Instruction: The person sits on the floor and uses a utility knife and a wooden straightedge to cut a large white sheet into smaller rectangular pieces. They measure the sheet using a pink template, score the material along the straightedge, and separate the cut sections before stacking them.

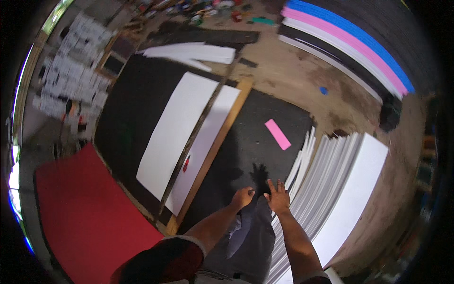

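Hands (279, 199) low over the black worktop (257, 111), one folded, one spread

Your left hand (243, 197) is closed, its fingers folded in; you cannot tell from here whether something small sits inside it. Your right hand (278, 199), just beside it, is open, palm down with the fingers apart, and whether it touches the surface is unclear. A dark shadow (259, 174) lies just ahead of both.

Close to your right hand, loose white strips (302, 158) lean along the worktop's right edge, and a thick stack of white sheets (352, 189) stands outside that edge. Ahead of you, a pink strip (278, 134) lies slantwise near the far right corner.

To your left, a wooden batten (213, 151) runs from the near side toward the far edge. Past it lie two white panels (177, 132) with a narrow dark bar (191, 142) between them, and a small red tool (186, 164) rests beside the bar.

White offcuts (194, 51) lie at the far left corner. A red sheet (90, 213) borders the left edge. Beyond the far right corner, blue, pink, white and black sheets (347, 40) are piled up.
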`<control>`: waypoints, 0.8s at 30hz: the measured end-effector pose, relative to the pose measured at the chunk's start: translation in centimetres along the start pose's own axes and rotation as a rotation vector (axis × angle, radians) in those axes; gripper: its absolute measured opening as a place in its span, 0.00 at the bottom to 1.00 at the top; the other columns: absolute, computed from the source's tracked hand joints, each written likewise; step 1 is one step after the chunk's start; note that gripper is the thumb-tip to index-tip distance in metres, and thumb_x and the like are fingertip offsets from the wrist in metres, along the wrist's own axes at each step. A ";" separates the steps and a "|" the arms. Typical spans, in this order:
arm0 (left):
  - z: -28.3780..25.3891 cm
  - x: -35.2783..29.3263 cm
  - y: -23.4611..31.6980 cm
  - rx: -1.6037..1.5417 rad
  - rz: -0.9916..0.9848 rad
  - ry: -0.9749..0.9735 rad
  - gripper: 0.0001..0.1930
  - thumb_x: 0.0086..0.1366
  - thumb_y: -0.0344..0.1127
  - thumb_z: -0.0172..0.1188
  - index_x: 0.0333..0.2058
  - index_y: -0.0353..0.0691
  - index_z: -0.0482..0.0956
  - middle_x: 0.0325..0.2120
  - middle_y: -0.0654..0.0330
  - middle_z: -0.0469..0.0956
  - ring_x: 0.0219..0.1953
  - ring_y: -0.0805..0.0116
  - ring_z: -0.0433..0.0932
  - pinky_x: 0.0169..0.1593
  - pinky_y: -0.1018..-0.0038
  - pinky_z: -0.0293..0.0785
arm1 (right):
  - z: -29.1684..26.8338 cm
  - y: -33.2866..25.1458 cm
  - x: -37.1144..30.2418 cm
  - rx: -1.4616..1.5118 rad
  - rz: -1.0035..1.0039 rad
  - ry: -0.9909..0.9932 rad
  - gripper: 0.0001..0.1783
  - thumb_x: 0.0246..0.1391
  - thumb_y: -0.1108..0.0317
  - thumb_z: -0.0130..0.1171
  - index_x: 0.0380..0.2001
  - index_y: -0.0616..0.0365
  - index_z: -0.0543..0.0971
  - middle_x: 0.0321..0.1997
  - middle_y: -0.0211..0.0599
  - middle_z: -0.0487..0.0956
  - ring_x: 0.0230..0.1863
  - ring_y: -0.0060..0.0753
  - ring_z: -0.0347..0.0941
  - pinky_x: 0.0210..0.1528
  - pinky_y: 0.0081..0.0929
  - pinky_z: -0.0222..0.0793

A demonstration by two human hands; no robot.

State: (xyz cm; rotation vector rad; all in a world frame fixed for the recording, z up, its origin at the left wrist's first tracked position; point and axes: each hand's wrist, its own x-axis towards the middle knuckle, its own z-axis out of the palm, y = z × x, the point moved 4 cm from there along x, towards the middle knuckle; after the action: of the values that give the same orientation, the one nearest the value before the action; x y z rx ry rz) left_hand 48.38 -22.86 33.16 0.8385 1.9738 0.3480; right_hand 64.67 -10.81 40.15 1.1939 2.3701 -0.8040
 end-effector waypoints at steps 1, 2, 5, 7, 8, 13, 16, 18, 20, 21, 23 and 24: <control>-1.7 -1.5 -2.5 -0.024 -0.030 0.069 0.19 0.73 0.48 0.57 0.53 0.44 0.83 0.51 0.49 0.83 0.55 0.44 0.80 0.58 0.53 0.76 | -0.2 -3.1 0.8 -0.041 -0.065 -0.031 0.41 0.68 0.39 0.51 0.79 0.33 0.53 0.79 0.56 0.56 0.80 0.58 0.52 0.74 0.56 0.58; -3.1 -3.0 -4.8 -0.047 -0.060 0.135 0.20 0.72 0.49 0.59 0.54 0.44 0.82 0.51 0.49 0.83 0.55 0.44 0.80 0.58 0.53 0.76 | -0.6 -6.2 1.4 -0.079 -0.118 -0.066 0.40 0.69 0.40 0.51 0.78 0.34 0.54 0.80 0.54 0.56 0.80 0.58 0.52 0.75 0.56 0.57; -7.6 -5.8 -10.2 -0.186 -0.166 0.178 0.22 0.71 0.50 0.61 0.56 0.43 0.81 0.54 0.48 0.82 0.58 0.45 0.79 0.61 0.54 0.75 | 0.9 -13.6 4.4 -0.235 -0.281 -0.109 0.40 0.69 0.41 0.52 0.78 0.34 0.54 0.80 0.53 0.57 0.80 0.56 0.51 0.75 0.56 0.56; -9.4 -7.5 -14.0 -0.298 -0.257 0.145 0.24 0.70 0.50 0.62 0.58 0.43 0.80 0.56 0.48 0.80 0.60 0.47 0.77 0.63 0.54 0.73 | 2.2 -18.0 6.5 -0.270 -0.385 -0.134 0.41 0.67 0.43 0.56 0.78 0.35 0.56 0.79 0.52 0.58 0.80 0.56 0.53 0.75 0.56 0.56; -9.0 -7.3 -16.7 -0.258 -0.282 0.189 0.25 0.69 0.50 0.63 0.60 0.43 0.79 0.59 0.47 0.77 0.63 0.48 0.75 0.65 0.54 0.71 | 2.4 -20.7 7.6 -0.291 -0.432 -0.166 0.41 0.67 0.43 0.57 0.77 0.35 0.56 0.79 0.53 0.59 0.79 0.57 0.54 0.75 0.56 0.57; -8.8 -6.5 -26.2 -0.213 -0.430 0.365 0.34 0.63 0.54 0.69 0.64 0.45 0.74 0.68 0.47 0.68 0.69 0.42 0.66 0.70 0.51 0.65 | 10.8 -28.8 14.7 -0.394 -0.664 -0.200 0.41 0.65 0.45 0.61 0.76 0.39 0.59 0.76 0.54 0.62 0.76 0.60 0.58 0.73 0.55 0.60; -8.2 -2.6 -32.0 -0.118 -0.465 0.411 0.42 0.61 0.58 0.70 0.69 0.46 0.67 0.72 0.44 0.59 0.75 0.41 0.54 0.74 0.46 0.56 | 17.2 -31.1 21.1 -0.456 -0.821 -0.180 0.42 0.63 0.46 0.62 0.76 0.42 0.60 0.74 0.55 0.64 0.76 0.60 0.59 0.73 0.56 0.60; -7.5 0.8 -36.3 -0.105 -0.492 0.430 0.47 0.61 0.61 0.70 0.73 0.47 0.62 0.75 0.42 0.52 0.78 0.41 0.45 0.76 0.44 0.49 | 21.9 -32.2 25.7 -0.484 -0.948 -0.130 0.43 0.63 0.46 0.64 0.75 0.44 0.61 0.74 0.56 0.64 0.76 0.60 0.59 0.73 0.57 0.59; -7.2 4.1 -40.7 -0.046 -0.551 0.449 0.52 0.59 0.65 0.69 0.75 0.47 0.57 0.77 0.42 0.46 0.79 0.42 0.40 0.77 0.44 0.43 | 25.9 -35.6 29.9 -0.543 -0.975 -0.162 0.43 0.62 0.45 0.64 0.75 0.43 0.61 0.75 0.56 0.63 0.76 0.60 0.59 0.73 0.58 0.59; -6.9 5.8 -42.9 -0.017 -0.573 0.454 0.54 0.59 0.67 0.69 0.76 0.47 0.55 0.77 0.42 0.44 0.80 0.42 0.37 0.78 0.44 0.41 | 27.9 -36.9 32.2 -0.575 -0.980 -0.174 0.44 0.61 0.45 0.64 0.76 0.43 0.61 0.75 0.56 0.63 0.76 0.59 0.58 0.73 0.58 0.59; -7.2 10.7 -46.4 0.063 -0.563 0.522 0.57 0.57 0.70 0.67 0.77 0.49 0.53 0.78 0.44 0.40 0.80 0.43 0.35 0.78 0.43 0.38 | 32.9 -37.1 39.6 -0.675 -1.082 -0.010 0.46 0.59 0.44 0.66 0.76 0.42 0.60 0.77 0.56 0.61 0.77 0.59 0.57 0.74 0.58 0.58; -6.5 12.2 -48.3 0.097 -0.579 0.545 0.58 0.57 0.72 0.67 0.77 0.50 0.51 0.79 0.45 0.39 0.80 0.43 0.34 0.78 0.42 0.37 | 34.3 -38.7 41.7 -0.661 -1.115 0.009 0.47 0.58 0.43 0.66 0.76 0.42 0.60 0.77 0.56 0.60 0.78 0.58 0.56 0.75 0.58 0.56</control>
State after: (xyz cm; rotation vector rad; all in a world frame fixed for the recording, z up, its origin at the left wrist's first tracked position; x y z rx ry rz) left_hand 18.70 -49.12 2.24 0.1978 2.6470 0.1417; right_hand 11.42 -25.78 3.33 -0.4494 2.8507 -0.1799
